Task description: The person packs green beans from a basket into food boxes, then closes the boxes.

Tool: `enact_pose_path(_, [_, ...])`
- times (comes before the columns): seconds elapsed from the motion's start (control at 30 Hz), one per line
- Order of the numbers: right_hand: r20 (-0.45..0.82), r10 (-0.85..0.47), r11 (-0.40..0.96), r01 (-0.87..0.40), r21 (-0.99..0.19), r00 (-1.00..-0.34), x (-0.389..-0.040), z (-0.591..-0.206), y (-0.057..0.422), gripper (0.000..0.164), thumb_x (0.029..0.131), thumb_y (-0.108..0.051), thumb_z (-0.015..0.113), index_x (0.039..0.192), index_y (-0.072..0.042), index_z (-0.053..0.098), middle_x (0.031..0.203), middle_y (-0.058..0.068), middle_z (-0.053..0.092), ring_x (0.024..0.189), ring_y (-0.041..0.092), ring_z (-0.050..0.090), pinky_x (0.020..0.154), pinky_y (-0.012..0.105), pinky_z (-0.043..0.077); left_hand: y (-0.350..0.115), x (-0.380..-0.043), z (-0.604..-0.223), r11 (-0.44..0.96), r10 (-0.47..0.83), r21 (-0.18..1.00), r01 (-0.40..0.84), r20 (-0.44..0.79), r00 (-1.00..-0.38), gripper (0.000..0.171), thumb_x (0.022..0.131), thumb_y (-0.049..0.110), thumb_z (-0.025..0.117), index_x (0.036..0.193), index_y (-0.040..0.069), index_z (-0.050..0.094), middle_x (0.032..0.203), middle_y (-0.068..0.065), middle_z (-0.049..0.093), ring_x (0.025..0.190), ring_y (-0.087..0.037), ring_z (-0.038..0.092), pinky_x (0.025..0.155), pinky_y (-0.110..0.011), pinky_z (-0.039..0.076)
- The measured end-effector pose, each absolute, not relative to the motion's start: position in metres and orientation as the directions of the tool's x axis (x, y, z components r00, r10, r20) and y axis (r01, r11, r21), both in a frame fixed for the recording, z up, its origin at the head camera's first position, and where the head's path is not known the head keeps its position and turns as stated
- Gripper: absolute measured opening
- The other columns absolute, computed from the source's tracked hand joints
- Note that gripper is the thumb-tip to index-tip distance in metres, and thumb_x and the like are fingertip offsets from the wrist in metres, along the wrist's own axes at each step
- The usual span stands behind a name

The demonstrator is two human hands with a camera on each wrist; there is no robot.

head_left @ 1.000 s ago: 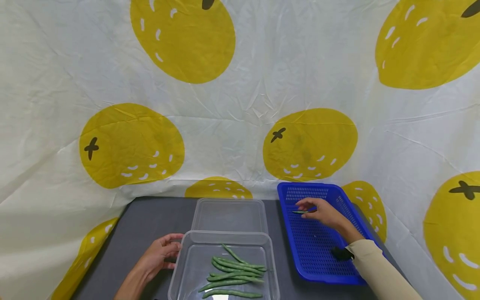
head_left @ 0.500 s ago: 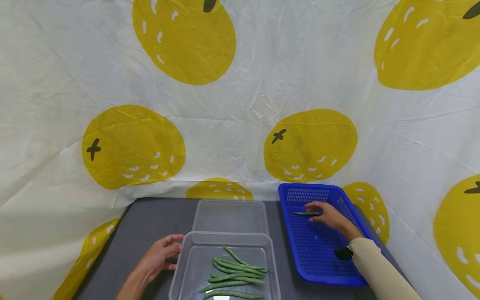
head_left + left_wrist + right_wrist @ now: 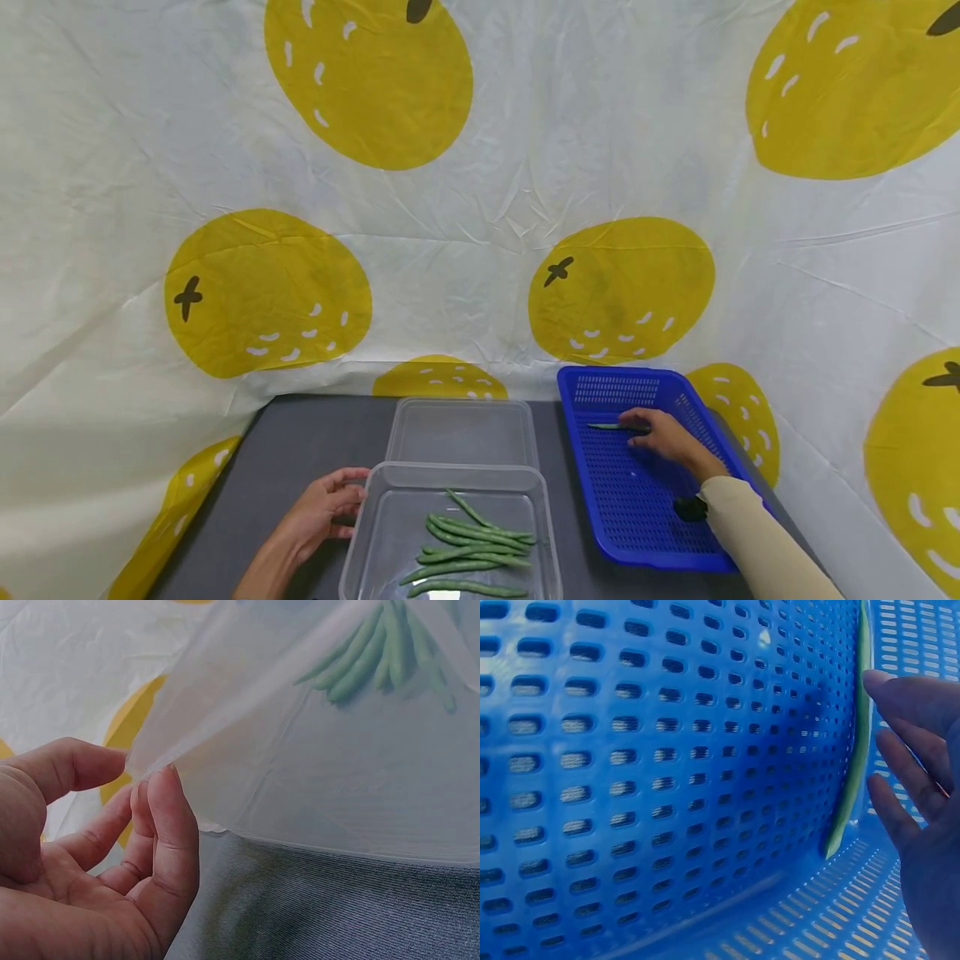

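Note:
My left hand (image 3: pixel 318 512) rests at the left wall of a clear plastic container (image 3: pixel 551 533), its fingertips touching the far left corner of the rim. Several green beans (image 3: pixel 480 533) lie inside, mostly side by side, and show blurred through the wall in the left wrist view. My right hand (image 3: pixel 663 437) is down in a blue perforated basket (image 3: pixel 588 500). There, a single green bean (image 3: pixel 862 735) lies along the foot of the end wall. The right fingers are loosely bent and spread over it; one fingertip overlaps its edge, and whether it touches I cannot tell.
A clear flat plastic lid or tray (image 3: pixel 461 429) lies behind the container on the dark grey table (image 3: pixel 322 433). The basket stands to the container's right with a gap between. A white cloth with yellow fruit prints (image 3: pixel 450 292) hangs behind and at both sides.
My right hand has shifted slightly right along the bean in the basket, and more of the bean shows now. The left hand stays at the container.

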State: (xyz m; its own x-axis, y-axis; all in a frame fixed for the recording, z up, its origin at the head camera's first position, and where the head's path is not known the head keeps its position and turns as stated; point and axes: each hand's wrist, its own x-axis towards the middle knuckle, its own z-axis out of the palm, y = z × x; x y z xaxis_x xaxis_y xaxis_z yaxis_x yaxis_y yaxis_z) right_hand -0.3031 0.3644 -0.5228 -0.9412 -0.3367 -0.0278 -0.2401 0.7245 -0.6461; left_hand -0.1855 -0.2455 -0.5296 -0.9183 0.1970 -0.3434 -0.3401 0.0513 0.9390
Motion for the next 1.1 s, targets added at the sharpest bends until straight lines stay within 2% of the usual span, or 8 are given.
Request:
enact_pose_path(0.17, [-0.041,-0.320,0.777,-0.238,-0.584,-0.947,-0.304,-0.521,0.361,0.042,0.091,-0.002,0.072,0.132,0.004,0.062,0.135,0.026,0.060,0.131,0.052,0.047,0.104,0.068,0.038,-0.246,-0.185,-0.531,0.052,0.197,0.938,-0.343,-0.346,-0.917,0.051,0.098,0.021,0.065,0.142,0.000,0.050,0.098,-0.003,0.065,0.086,-0.019,0.063,0.068,-0.040,0.055])
enact_pose_path(0.43, [-0.027,-0.320,0.753,-0.237,-0.614,-0.947,-0.302,-0.528,0.361,0.037,0.088,0.006,0.071,0.124,0.008,0.064,0.119,0.024,0.068,0.112,0.042,0.063,0.096,0.061,0.047,-0.248,-0.187,-0.535,0.052,0.203,0.937,-0.344,-0.347,-0.915,0.050,0.098,0.022,0.065,0.142,0.001,0.051,0.099,-0.002,0.066,0.086,-0.019,0.064,0.068,-0.039,0.055])
enact_pose_path(0.6, [-0.016,-0.328,0.770,-0.257,-0.584,-0.945,-0.302,-0.529,0.362,0.033,0.085,0.009,0.071,0.118,0.006,0.067,0.113,0.020,0.069,0.105,0.038,0.065,0.092,0.059,0.050,-0.248,-0.187,-0.534,0.046,0.210,0.938,-0.344,-0.345,-0.915,0.050,0.099,0.021,0.065,0.142,0.001,0.050,0.098,-0.002,0.066,0.086,-0.019,0.065,0.067,-0.038,0.055])
enact_pose_path(0.87, [-0.027,-0.365,0.823,-0.308,-0.477,-0.931,-0.306,-0.535,0.363,0.019,0.084,0.005,0.075,0.102,-0.002,0.075,0.091,0.000,0.070,0.085,0.018,0.064,0.082,0.047,0.055,-0.248,-0.185,-0.532,0.044,0.210,0.940,-0.337,-0.339,-0.917,0.052,0.099,0.021,0.065,0.143,0.000,0.049,0.101,-0.003,0.067,0.087,-0.020,0.065,0.068,-0.039,0.055])
enact_pose_path(1.1, [-0.079,-0.385,0.837,-0.311,-0.450,-0.920,-0.301,-0.525,0.358,0.014,0.083,0.004,0.076,0.094,-0.004,0.074,0.088,0.002,0.070,0.081,0.017,0.063,0.075,0.043,0.056,-0.248,-0.186,-0.533,0.041,0.210,0.941,-0.336,-0.337,-0.918,0.051,0.098,0.019,0.064,0.143,0.000,0.049,0.100,-0.002,0.068,0.087,-0.020,0.065,0.069,-0.039,0.055])
